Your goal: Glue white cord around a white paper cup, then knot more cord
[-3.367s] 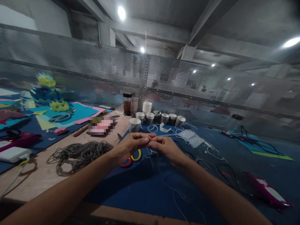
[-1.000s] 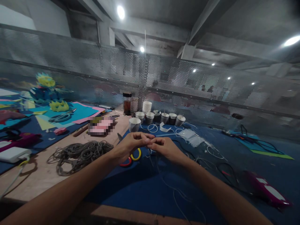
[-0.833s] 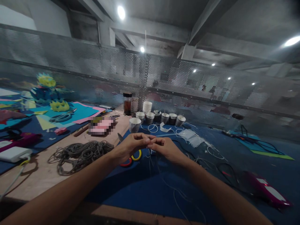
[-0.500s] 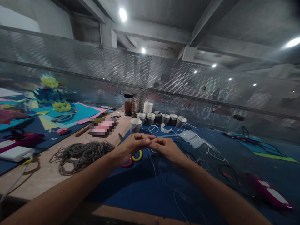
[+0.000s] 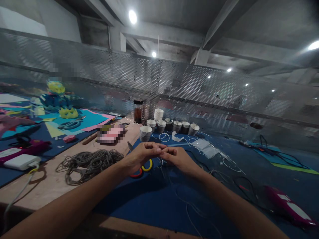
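Above the blue mat, my left hand and my right hand meet fingertip to fingertip, both closed in a pinch. A thin pale string hangs down below the fingers, and the pinched part is mostly hidden. Under my left hand lies a pair of scissors with red and yellow handles, the blades poking out beyond the wrist. Just past the hands stands a paper cup, in front of a row of several smaller-looking cups. White cord loops lie beside them.
A tangled grey cord bundle lies left of my left forearm. Behind the cups are a stack of white cups and a dark-lidded jar. Clear plastic bags and a purple device sit right. Coloured paper spreads left.
The view has shifted slightly, so the scene sits a little further right. Both hands keep the same pinch, with the string below moved only slightly.
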Motion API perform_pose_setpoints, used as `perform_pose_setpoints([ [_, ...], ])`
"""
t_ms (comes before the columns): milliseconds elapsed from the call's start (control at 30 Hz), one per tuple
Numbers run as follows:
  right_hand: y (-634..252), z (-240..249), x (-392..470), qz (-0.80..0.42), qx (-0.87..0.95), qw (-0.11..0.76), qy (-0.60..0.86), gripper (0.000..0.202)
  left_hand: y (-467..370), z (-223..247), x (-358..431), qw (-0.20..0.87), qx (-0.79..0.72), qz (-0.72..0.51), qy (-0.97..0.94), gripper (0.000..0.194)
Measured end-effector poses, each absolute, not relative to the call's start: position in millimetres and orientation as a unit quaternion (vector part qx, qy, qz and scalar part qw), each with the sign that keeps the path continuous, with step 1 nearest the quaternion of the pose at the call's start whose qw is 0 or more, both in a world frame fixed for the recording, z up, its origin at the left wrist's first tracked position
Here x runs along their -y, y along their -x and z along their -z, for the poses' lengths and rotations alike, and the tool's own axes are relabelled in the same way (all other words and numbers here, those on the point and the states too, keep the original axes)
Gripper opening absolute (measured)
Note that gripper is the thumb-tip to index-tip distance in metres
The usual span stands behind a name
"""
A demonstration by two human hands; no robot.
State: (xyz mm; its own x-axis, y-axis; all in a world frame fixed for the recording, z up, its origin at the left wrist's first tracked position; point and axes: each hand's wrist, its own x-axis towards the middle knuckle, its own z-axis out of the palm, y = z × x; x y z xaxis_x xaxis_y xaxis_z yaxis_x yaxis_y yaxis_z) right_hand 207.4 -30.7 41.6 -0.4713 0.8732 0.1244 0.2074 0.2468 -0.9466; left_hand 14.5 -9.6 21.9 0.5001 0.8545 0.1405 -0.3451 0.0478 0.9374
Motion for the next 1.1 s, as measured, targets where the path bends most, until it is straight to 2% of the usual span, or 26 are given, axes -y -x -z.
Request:
perform_pose_setpoints([
  [233, -206.5, -41.4, 31.3, -0.484, 0.709, 0.350, 0.374, 0.035, -14.8, -21.6, 10.0, 0.691, -0.236, -0.433, -0.528, 0.013],
  [367, -206.5, -39.7, 29.8, -0.491, 0.697, 0.367, 0.371, 0.030, -14.2, -20.5, 9.5, 0.697, -0.220, -0.434, -0.526, 0.012],
  [667, -209.9, -43.5, 29.9, -0.458, 0.731, 0.317, 0.394, 0.027, -10.9, -25.3, 10.1, 0.658, -0.241, -0.422, -0.576, 0.015],
  [967, -208.8, -44.4, 32.9, -0.464, 0.719, 0.332, 0.396, 0.019, -11.2, -20.8, 6.7, 0.655, -0.250, -0.426, -0.571, 0.013],
  [1100, -208.0, -45.8, 33.7, -0.477, 0.711, 0.343, 0.387, 0.022, -11.1, -22.1, 9.2, 0.671, -0.247, -0.427, -0.554, 0.010],
])
